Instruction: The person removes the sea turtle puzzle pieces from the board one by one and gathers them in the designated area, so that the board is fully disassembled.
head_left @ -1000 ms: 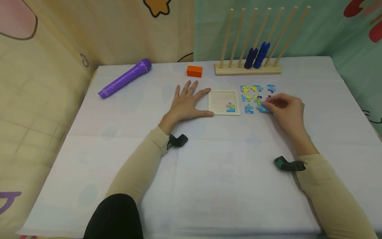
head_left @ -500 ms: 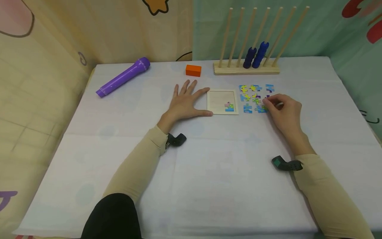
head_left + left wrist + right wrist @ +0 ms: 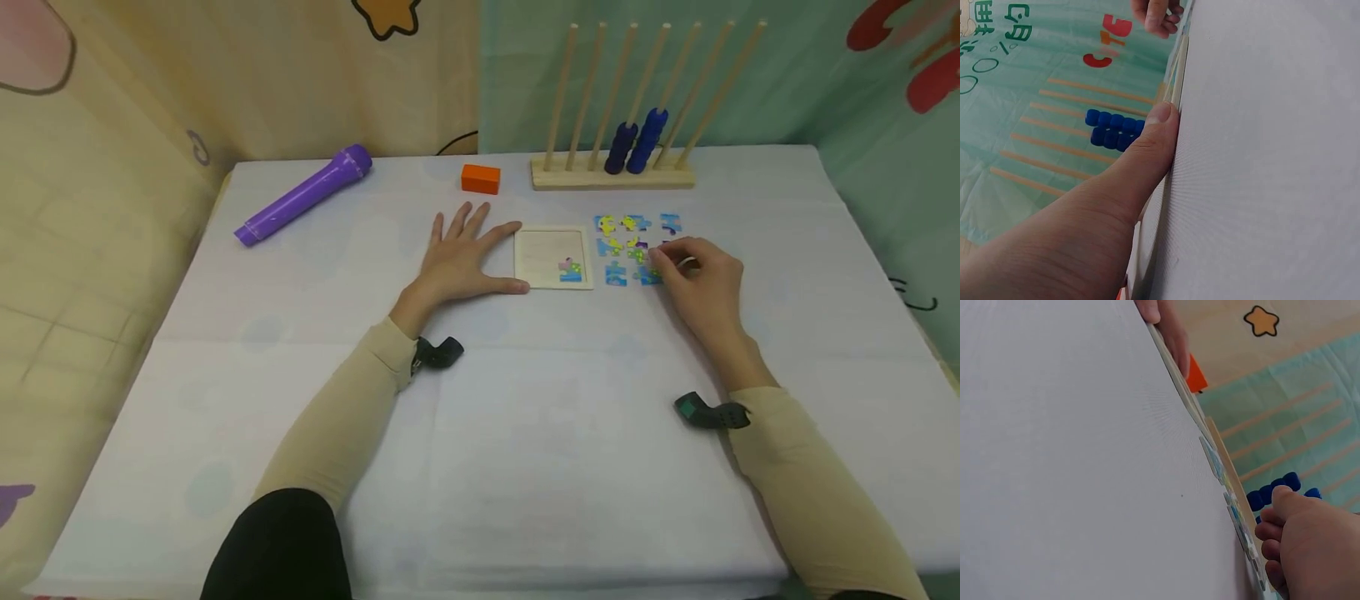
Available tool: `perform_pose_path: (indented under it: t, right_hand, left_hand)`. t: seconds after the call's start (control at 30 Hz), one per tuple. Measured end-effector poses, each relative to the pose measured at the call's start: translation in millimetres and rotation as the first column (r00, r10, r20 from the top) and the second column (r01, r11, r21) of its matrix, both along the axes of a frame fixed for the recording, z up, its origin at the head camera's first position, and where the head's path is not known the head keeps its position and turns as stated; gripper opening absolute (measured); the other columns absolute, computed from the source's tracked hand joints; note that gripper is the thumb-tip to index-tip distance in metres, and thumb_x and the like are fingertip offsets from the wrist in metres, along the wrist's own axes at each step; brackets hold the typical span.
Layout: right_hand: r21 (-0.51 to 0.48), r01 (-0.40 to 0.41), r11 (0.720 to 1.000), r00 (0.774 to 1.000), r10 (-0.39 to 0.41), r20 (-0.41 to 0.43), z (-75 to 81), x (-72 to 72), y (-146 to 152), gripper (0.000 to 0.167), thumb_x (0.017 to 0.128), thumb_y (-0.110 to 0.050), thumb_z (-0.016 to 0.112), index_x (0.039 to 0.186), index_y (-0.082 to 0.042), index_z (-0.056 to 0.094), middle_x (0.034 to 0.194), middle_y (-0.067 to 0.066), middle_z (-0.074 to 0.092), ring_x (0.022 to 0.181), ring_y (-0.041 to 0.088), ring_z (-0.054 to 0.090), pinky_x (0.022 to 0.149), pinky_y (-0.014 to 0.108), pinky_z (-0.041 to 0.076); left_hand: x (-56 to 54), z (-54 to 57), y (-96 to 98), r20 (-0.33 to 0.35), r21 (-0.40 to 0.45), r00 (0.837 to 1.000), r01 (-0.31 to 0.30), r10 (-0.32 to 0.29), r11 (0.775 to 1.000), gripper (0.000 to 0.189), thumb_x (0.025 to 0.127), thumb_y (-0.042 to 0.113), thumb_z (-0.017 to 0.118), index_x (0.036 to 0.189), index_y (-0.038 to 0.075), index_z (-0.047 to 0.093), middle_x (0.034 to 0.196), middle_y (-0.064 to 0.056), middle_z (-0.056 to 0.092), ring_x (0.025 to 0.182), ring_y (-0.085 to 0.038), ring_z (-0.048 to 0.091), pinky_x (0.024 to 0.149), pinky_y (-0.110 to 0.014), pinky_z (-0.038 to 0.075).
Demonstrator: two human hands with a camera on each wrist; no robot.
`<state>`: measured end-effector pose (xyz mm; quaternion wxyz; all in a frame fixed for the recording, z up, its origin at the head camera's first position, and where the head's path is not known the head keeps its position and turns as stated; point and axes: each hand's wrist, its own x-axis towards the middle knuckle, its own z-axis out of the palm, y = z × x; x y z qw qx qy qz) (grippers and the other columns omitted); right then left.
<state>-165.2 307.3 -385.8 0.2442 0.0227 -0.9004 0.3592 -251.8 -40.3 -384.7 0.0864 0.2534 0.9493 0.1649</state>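
My left hand (image 3: 456, 260) lies spread at the left side of a square wooden puzzle tray (image 3: 517, 258). Its index fingertip touches the upper left corner and its thumb the lower left. A small joined patch of puzzle pieces (image 3: 570, 271), pink, green and blue, fills the tray's lower right. My right hand (image 3: 701, 279) has thumb and index finger together over the right part of a group of loose puzzle pieces (image 3: 616, 274). In the right wrist view its fingers curl just above the pieces; I cannot tell whether a piece sits between the fingertips.
Behind the pieces stands a wooden peg rack (image 3: 613, 179) with blue beads (image 3: 648, 142) on two of its upright rods. An orange block (image 3: 481, 179) lies behind the tray. At the back left is a purple toy microphone (image 3: 303, 196). Curtains line the table's back and sides.
The whole head view has shifted slightly left. My right hand has risen a little from the blue pieces at the lower right and stays over the group. The left hand keeps its place.
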Motion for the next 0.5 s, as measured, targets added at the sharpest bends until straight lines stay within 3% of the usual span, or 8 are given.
perform_pose_path:
  t: [0.17,0.5]
  right_hand:
    - [-0.006,-0.029,1.000,1.000,0.029,0.010,-2.2,1.5,-7.9,0.020,0.100,-0.017,0.075,0.107,0.002,0.077,0.099,0.016,0.077,0.081,-0.010,0.053,0.074,0.010,0.042]
    - [-0.028,-0.153,0.988,0.988,0.153,-0.001,-3.5,-3.3,-25.6,0.018,0.098,-0.016,0.077,0.109,-0.002,0.078,0.098,0.012,0.077,0.083,-0.001,0.058,0.076,0.013,0.046]
  left_hand:
    - [1.2,-1.0,-2.5,0.024,-0.007,1.000,-0.002,0.002,1.000,0.103,0.079,0.087,0.064,0.166,0.047,0.025,0.179,-0.005,0.000,0.165,-0.032,-0.010,0.127,-0.061,-0.016]
    - [1.4,-0.1,-0.1,0.010,-0.015,1.000,-0.005,0.005,1.000,0.102,0.080,0.086,0.065,0.166,0.047,0.026,0.179,-0.005,0.001,0.165,-0.032,-0.009,0.128,-0.061,-0.016]
